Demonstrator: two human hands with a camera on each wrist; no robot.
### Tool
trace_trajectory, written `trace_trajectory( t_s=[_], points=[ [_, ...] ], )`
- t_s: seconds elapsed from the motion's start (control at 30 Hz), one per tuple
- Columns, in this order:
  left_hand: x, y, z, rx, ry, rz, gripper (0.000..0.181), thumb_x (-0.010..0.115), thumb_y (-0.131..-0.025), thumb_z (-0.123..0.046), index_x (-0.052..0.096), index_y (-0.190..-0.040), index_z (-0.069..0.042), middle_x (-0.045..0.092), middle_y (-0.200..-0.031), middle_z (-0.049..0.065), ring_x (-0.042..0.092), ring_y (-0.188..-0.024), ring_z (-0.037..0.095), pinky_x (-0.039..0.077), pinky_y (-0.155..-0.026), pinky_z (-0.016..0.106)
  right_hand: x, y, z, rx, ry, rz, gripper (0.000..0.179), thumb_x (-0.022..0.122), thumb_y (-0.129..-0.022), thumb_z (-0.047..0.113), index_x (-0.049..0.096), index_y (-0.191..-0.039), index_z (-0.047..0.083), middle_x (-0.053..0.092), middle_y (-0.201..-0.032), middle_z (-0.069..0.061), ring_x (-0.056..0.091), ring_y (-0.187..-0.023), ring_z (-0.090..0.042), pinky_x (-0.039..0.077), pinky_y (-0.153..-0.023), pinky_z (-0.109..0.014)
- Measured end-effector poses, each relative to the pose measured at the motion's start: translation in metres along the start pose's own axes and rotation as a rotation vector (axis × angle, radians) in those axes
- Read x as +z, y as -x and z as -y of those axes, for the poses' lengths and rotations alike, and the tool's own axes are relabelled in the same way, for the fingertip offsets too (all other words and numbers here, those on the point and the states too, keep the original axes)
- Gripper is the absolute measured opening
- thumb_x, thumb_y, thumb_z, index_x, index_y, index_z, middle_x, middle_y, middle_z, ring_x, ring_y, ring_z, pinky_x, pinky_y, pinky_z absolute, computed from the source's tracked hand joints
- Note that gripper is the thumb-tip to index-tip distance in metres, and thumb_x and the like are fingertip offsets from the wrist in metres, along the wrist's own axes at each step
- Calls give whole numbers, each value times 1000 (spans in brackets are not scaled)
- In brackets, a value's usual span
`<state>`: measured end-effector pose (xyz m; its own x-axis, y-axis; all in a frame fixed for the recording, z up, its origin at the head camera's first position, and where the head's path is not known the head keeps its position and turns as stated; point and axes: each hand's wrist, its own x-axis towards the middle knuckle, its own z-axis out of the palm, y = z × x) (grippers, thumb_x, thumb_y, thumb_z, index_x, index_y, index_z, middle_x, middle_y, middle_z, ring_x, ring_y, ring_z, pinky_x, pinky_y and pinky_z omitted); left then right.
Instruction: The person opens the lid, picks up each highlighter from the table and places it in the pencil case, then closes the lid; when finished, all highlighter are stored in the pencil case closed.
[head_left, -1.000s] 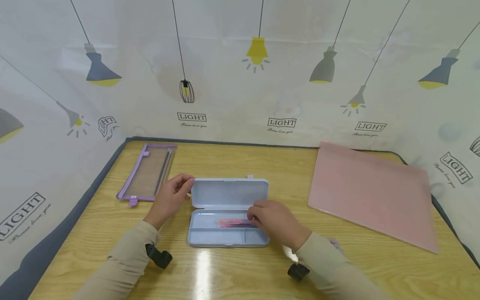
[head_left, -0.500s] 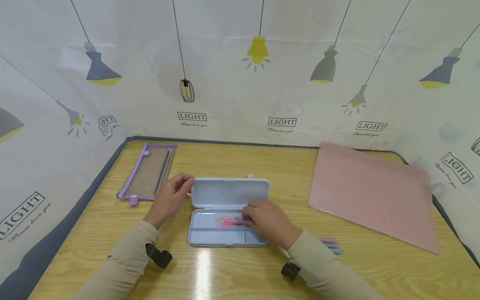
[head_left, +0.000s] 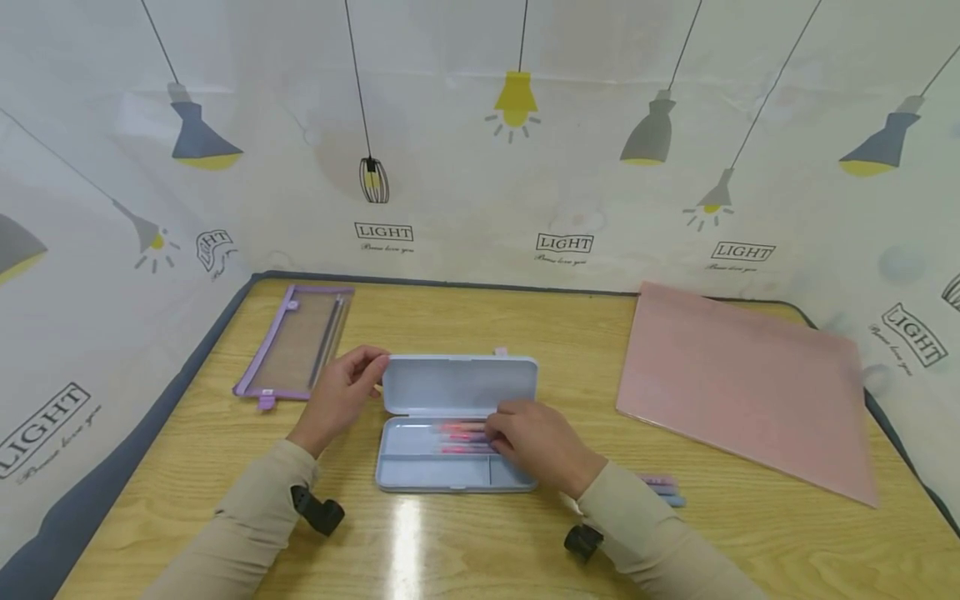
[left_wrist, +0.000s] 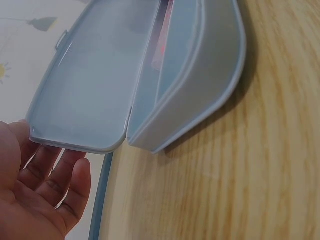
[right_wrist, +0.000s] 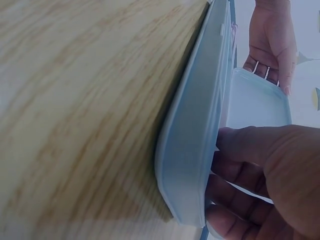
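Observation:
A light blue pencil case (head_left: 433, 473) lies open on the table, its lid (head_left: 450, 385) raised at the back. My left hand (head_left: 341, 396) pinches the lid's left corner; in the left wrist view its fingers (left_wrist: 47, 175) curl behind the lid's edge. Several slim pens (head_left: 459, 437) with pink ends lie fanned in the long rear compartment. My right hand (head_left: 547, 442) reaches over the case's right side, with thumb and fingers curled on the pens' right ends, which it hides. In the right wrist view, the case wall (right_wrist: 187, 150) blocks sight of the pens.
A purple-edged mesh zip pouch (head_left: 292, 346) with slim sticks inside lies at the back left. A large pink folder (head_left: 742, 392) lies at the right. Several pens (head_left: 663, 490) lie beside the right sleeve. A printed curtain (head_left: 450, 167) encloses the table.
The right hand has shifted slightly left, and the pens in the compartment have spread apart. More of the pens beside the right sleeve now shows. The left hand has stayed on the lid.

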<state>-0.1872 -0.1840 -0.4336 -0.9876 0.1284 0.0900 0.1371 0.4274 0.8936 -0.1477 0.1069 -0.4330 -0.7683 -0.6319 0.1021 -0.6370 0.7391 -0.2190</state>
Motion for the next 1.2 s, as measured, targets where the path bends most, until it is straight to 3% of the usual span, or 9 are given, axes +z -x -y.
trace_trajectory(
  t_s=[0.27,0.5,0.7,1.0,1.2],
  points=[
    [0,-1,2,-1,-10,-1,37,50,-104,-35,63,-117,-3,68,-106,16,62,-90,20,59,-77,38,-11,10,-2,15,-17,-18,3,72,-90,18,72,-93,16,65,-86,7,58,-76,-8,54,-71,-28],
    [1,-1,3,6,-11,-8,37,50,-104,-34,63,-117,-2,68,-108,17,63,-90,20,59,-78,40,-33,34,-16,45,-59,-46,6,71,-90,16,71,-96,16,66,-91,7,62,-82,-7,55,-71,-25],
    [0,0,1,3,-7,-6,35,50,-104,-32,63,-117,-2,68,-106,17,63,-89,20,59,-78,41,-50,62,-37,129,-52,-53,5,71,-91,15,71,-96,16,65,-90,9,61,-80,-4,54,-68,-25],
    [-1,0,1,-20,-24,0,36,49,-104,-33,62,-120,-3,68,-108,16,62,-91,20,59,-80,41,-53,99,-74,271,-70,33,6,73,-89,17,71,-95,16,64,-85,12,58,-76,-2,51,-65,-26],
    [0,-2,5,-22,-4,4,34,49,-105,-29,61,-121,-2,67,-109,17,62,-94,23,58,-80,45,-50,119,-86,293,-88,101,5,72,-89,21,72,-94,20,66,-87,12,61,-79,-5,54,-70,-30]
  ],
)
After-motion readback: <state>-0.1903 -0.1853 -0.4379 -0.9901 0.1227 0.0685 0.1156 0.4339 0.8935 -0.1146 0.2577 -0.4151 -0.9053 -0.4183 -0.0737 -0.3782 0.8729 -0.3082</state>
